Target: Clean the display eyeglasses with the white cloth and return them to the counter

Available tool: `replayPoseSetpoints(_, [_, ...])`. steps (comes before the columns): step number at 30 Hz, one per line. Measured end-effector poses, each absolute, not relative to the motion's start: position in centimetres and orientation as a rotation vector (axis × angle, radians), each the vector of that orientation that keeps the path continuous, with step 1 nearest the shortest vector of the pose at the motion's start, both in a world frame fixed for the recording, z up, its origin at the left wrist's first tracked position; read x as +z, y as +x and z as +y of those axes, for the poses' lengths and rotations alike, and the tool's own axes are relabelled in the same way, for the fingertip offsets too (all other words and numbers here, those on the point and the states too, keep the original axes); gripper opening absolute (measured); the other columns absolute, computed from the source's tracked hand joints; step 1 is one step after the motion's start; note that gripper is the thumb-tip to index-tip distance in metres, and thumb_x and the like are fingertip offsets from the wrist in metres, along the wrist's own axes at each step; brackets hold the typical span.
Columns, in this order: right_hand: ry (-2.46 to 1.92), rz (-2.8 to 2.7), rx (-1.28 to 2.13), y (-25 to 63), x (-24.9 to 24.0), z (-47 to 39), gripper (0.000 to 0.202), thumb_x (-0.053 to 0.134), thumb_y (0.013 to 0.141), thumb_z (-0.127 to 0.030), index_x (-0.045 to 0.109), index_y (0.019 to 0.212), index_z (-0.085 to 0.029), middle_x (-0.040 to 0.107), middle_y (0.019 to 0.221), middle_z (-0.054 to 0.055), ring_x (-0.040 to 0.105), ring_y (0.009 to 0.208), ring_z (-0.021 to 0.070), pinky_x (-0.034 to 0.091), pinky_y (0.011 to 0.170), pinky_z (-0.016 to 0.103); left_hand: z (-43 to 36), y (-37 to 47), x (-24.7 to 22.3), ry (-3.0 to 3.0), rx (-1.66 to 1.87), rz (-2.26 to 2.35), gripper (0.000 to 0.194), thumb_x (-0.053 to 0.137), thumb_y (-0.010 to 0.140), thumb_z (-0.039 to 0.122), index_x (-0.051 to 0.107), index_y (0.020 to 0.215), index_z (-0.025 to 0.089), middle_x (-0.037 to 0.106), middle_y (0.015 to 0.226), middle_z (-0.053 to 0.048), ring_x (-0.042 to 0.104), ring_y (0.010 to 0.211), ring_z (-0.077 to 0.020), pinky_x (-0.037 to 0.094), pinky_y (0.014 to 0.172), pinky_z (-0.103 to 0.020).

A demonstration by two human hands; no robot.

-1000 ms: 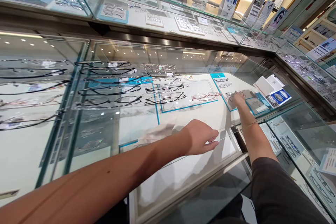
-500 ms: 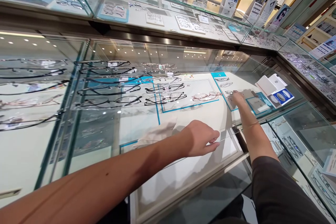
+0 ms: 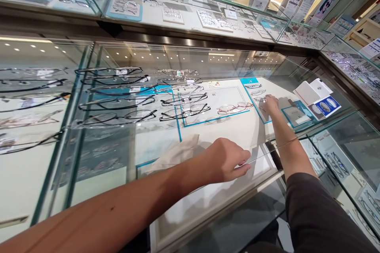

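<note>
My right hand [image 3: 270, 104] reaches inside the glass display case to a narrow blue-edged panel. Its fingers are closed on a thin-framed pair of eyeglasses [image 3: 262, 103], partly covered by the fingertips. Beyond it, two more pairs lie on the same panel, one of them dark-framed [image 3: 253, 86]. Near the case's front edge hovers my left hand [image 3: 228, 160], loosely curled, thumb apart from the fingers, with nothing visible in it. A pink-framed pair of eyeglasses [image 3: 235, 107] rests on the glass top, left of the right hand. Beside my left forearm is a pale crumpled cloth [image 3: 178, 152].
Rows of dark-framed eyeglasses [image 3: 117, 116] stand on the glass top at left. A white and blue card stand [image 3: 325, 106] is at right, beside a blue tray [image 3: 298, 114]. A pulled-out white drawer [image 3: 175, 215] lies below my left arm. Another glass showcase [image 3: 208, 19] runs behind.
The view has shifted slightly, so the case contents appear displaced. My right hand stays at the eyeglasses on the panel. My left hand remains loosely curled near the front edge.
</note>
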State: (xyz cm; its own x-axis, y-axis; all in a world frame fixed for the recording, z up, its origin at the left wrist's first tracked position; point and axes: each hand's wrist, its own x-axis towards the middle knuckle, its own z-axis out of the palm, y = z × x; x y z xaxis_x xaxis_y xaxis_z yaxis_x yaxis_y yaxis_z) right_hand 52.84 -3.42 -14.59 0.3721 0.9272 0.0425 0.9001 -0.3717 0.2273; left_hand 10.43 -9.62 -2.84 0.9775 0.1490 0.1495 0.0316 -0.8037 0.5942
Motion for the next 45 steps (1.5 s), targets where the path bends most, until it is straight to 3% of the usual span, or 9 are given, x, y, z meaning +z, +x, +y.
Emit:
replayPoseSetpoints(4, [2.588, 1.643, 0.204, 51.2, -14.9, -2.1, 0.047, 0.047, 0.097, -0.015, 0.063, 0.141, -0.014, 0.066, 0.143, 0.017, 0.054, 0.132, 0.0314, 0.038, 0.113, 0.039, -9.7, 10.4, -2.9, 2.503, 0.236, 0.12, 0.026, 0.052, 0.099, 0.033, 0.046, 0.076, 0.022, 0.06, 0.063, 0.001, 0.051, 0.058, -0.0147, 0.031, 0.059, -0.033])
replayPoseSetpoints(8, [2.694, 1.607, 0.195, 49.8, -15.6, -0.4, 0.049, 0.048, 0.101, -0.029, 0.059, 0.144, -0.008, 0.067, 0.139, 0.023, 0.051, 0.133, 0.036, 0.034, 0.116, 0.047, -10.0, 10.3, -3.1, 2.508, 0.266, 0.12, 0.026, 0.051, 0.1, 0.033, 0.044, 0.077, 0.022, 0.06, 0.063, 0.002, 0.051, 0.058, -0.0145, 0.031, 0.059, -0.033])
replayPoseSetpoints(13, [2.765, 1.55, 0.104, 49.3, -16.1, 1.1, 0.042, 0.048, 0.102, -0.038, 0.075, 0.117, -0.01, 0.075, 0.122, 0.02, 0.054, 0.132, 0.0356, 0.027, 0.121, 0.05, -10.2, 10.2, -3.2, 2.529, 0.325, 0.101, 0.026, 0.051, 0.1, 0.032, 0.044, 0.077, 0.022, 0.061, 0.064, 0.002, 0.052, 0.057, -0.0143, 0.031, 0.057, -0.034])
replayPoseSetpoints(18, [2.798, 1.506, 0.013, 49.0, -16.1, 1.7, 0.04, 0.049, 0.102, -0.04, 0.078, 0.1, -0.013, 0.077, 0.114, 0.018, 0.053, 0.129, 0.0327, 0.021, 0.123, 0.049, -10.4, 10.2, -3.1, 2.564, 0.335, 0.115, 0.026, 0.053, 0.1, 0.032, 0.047, 0.077, 0.022, 0.061, 0.063, 0.002, 0.053, 0.057, -0.0145, 0.031, 0.056, -0.035])
replayPoseSetpoints(22, [2.849, 1.465, 0.029, 48.9, -15.7, 1.4, 0.038, 0.049, 0.101, -0.038, 0.075, 0.112, -0.013, 0.074, 0.123, 0.017, 0.051, 0.129, 0.0312, 0.024, 0.121, 0.046, -10.4, 10.1, -3.2, 2.573, 0.341, 0.107, 0.027, 0.053, 0.101, 0.032, 0.047, 0.077, 0.022, 0.061, 0.063, 0.001, 0.054, 0.057, -0.0148, 0.031, 0.056, -0.035])
replayPoseSetpoints(27, [3.054, 1.229, 0.121, 49.1, -14.7, -0.4, 0.055, 0.051, 0.098, -0.047, 0.057, 0.138, -0.01, 0.055, 0.148, 0.025, 0.046, 0.136, 0.0375, 0.034, 0.114, 0.049, -10.4, 10.0, -3.6, 2.569, 0.432, 0.089, 0.027, 0.052, 0.102, 0.031, 0.048, 0.077, 0.022, 0.059, 0.062, 0.002, 0.052, 0.056, -0.0142, 0.03, 0.056, -0.034])
replayPoseSetpoints(32, [3.093, 1.108, -0.021, 49.1, -14.4, -1.6, 0.07, 0.066, 0.087, -0.06, 0.058, 0.133, -0.008, 0.053, 0.148, 0.027, 0.045, 0.139, 0.0431, 0.033, 0.116, 0.053, -10.3, 10.0, -3.9, 2.565, 0.469, 0.075, 0.026, 0.052, 0.102, 0.031, 0.05, 0.078, 0.022, 0.058, 0.062, 0.002, 0.052, 0.056, -0.014, 0.03, 0.057, -0.033])
replayPoseSetpoints(45, [2.988, 1.162, -0.004, 48.8, -14.7, -0.7, 0.064, 0.063, 0.088, -0.055, 0.06, 0.132, -0.009, 0.059, 0.145, 0.025, 0.045, 0.141, 0.0424, 0.031, 0.119, 0.055, -10.3, 10.1, -3.7, 2.572, 0.444, 0.082, 0.025, 0.051, 0.102, 0.034, 0.05, 0.08, 0.022, 0.061, 0.063, 0.002, 0.053, 0.057, -0.0146, 0.031, 0.057, -0.033])
